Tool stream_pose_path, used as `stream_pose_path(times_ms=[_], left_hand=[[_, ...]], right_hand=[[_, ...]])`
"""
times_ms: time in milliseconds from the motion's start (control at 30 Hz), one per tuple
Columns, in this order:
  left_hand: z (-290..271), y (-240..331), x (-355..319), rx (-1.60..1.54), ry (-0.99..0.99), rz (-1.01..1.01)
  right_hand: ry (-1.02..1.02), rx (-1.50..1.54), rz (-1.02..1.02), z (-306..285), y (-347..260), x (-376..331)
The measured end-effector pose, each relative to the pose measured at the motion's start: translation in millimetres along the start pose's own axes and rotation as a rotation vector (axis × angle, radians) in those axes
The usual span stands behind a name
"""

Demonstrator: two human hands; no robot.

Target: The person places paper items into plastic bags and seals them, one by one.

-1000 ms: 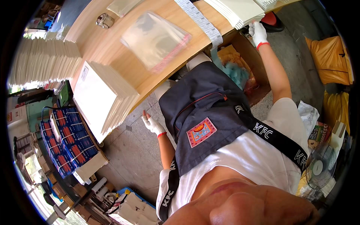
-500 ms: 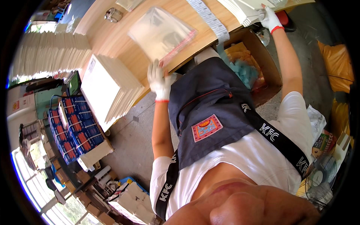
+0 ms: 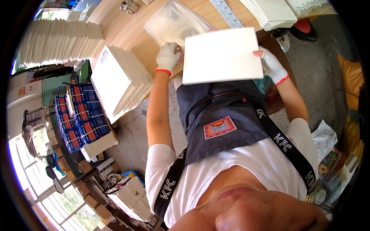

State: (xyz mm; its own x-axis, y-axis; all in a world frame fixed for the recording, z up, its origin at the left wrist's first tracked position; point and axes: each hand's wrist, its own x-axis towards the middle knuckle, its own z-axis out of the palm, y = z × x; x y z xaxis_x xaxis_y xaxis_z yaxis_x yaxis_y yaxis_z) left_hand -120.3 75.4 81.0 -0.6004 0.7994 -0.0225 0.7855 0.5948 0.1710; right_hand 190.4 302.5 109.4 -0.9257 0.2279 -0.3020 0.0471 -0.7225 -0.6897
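Close to the camera, the person wears a white shirt and a dark grey apron [image 3: 227,123] with black straps. Both hands wear white gloves with red cuffs. The right hand [image 3: 273,66] is closed on the right edge of a flat white card [image 3: 222,54], with the thumb on top, and holds it up in the air in front of the apron, just over the near edge of the wooden table [image 3: 127,29]. The left hand [image 3: 168,56] rests on the near end of a clear plastic bag [image 3: 175,24] that lies flat on the table; its fingers look curled down on the bag, but I cannot tell if they pinch it or just press it. The card and the bag are very near each other, and the card's left edge is just beside the left hand. The card is not inside the bag yet, so putting it in looks like the part that is left. To the left, by the table's near edge, sits a thick stack of white packs [image 3: 117,82], which may be finished ones, but I cannot be sure. Farther back on the right lies a stack of white cards [image 3: 271,11] like the one in the hand, so it seems there are many more to do. Far to the left, a long row of white sheets [image 3: 58,44] stands in a line, and blue boxes [image 3: 77,117] sit lower down.
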Motion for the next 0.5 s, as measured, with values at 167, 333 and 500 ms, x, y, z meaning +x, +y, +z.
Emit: stream_pose_path(times_ms=[167,333,500], left_hand=[[5,-5,0,0.009,0.020,-0.039],[18,-19,-4,-0.040,0.142,-0.079],[8,-12,-11,-0.034,0.375,-0.132]], right_hand=[[0.024,0.161,0.141,0,40,-6],[0.093,0.213,0.003,0,62,2],[0.127,0.315,-0.049,-8,92,21]])
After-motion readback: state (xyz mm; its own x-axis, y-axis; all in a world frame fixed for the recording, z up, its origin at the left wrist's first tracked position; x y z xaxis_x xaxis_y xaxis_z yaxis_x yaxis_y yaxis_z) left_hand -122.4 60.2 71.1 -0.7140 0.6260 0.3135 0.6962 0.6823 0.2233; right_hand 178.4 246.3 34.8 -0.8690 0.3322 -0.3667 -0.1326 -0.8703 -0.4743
